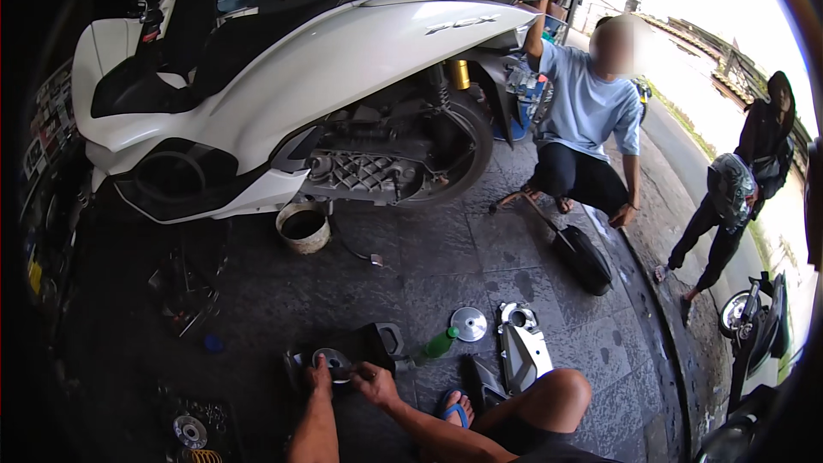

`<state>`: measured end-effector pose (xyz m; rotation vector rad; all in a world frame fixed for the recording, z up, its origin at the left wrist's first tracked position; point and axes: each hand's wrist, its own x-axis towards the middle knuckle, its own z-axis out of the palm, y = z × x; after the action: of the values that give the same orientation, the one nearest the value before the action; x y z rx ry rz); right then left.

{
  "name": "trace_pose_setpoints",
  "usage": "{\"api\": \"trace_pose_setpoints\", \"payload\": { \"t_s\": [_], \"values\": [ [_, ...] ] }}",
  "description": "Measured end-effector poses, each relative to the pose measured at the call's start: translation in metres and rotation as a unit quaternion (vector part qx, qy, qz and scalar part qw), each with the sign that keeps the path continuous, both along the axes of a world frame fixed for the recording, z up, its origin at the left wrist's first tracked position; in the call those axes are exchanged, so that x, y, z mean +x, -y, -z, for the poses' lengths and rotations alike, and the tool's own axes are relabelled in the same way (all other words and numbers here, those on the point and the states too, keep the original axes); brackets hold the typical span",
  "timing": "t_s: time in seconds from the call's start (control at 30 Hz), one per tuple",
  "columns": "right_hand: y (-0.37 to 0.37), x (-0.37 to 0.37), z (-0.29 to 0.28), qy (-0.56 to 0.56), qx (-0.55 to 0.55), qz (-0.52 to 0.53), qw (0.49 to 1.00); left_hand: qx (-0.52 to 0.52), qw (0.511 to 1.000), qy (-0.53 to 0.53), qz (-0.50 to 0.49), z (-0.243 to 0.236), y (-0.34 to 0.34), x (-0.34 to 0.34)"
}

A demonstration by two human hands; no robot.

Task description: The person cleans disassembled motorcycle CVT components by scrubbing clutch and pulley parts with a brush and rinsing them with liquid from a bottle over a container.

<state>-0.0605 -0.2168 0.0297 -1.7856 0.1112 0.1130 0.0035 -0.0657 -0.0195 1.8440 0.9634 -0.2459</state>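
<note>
Low in the middle, my left hand (pixel 320 377) is closed on the near edge of a round metal disc part (pixel 331 354). My right hand (pixel 375 384) is right beside it, fingers closed on something small and dark that meets the disc; its kind cannot be made out. Both hands are over the near side of a black plastic tray (pixel 370 341) on the floor. To the right of the tray, a green bottle (pixel 441 343) leans over. Past the bottle are a shiny metal disc (pixel 469 324) and a long silver cover (pixel 525 351).
A white scooter (pixel 283 77) stands ahead, its rear wheel (pixel 467 154) at the right. Below it is a bucket (pixel 303 228) of dark liquid. A person (pixel 587 107) squats behind the scooter, one hand on its tail. Loose parts (pixel 190 431) lie lower left; another person (pixel 729 189) stands outside.
</note>
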Motion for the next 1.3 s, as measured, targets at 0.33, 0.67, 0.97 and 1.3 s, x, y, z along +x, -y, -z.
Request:
{"api": "trace_pose_setpoints", "payload": {
  "t_s": [0.33, 0.67, 0.97, 1.3],
  "values": [
    [-0.007, -0.009, -0.014, -0.026, -0.148, -0.008, 0.989, -0.150, 0.980, -0.037, -0.129, 0.035, -0.031, 0.007],
    [-0.014, -0.003, -0.054, -0.007, -0.083, -0.112, 0.990, -0.350, 0.930, 0.075, -0.081, 0.059, -0.051, -0.024],
    [-0.003, 0.029, -0.046, -0.094, 0.210, -0.011, 0.973, -0.294, 0.948, 0.118, -0.014, 0.061, -0.045, -0.006],
    [-0.076, 0.037, -0.050, 0.033, 0.321, -0.032, 0.946, -0.268, 0.948, 0.125, -0.121, 0.085, -0.098, -0.012]
  ]
}}
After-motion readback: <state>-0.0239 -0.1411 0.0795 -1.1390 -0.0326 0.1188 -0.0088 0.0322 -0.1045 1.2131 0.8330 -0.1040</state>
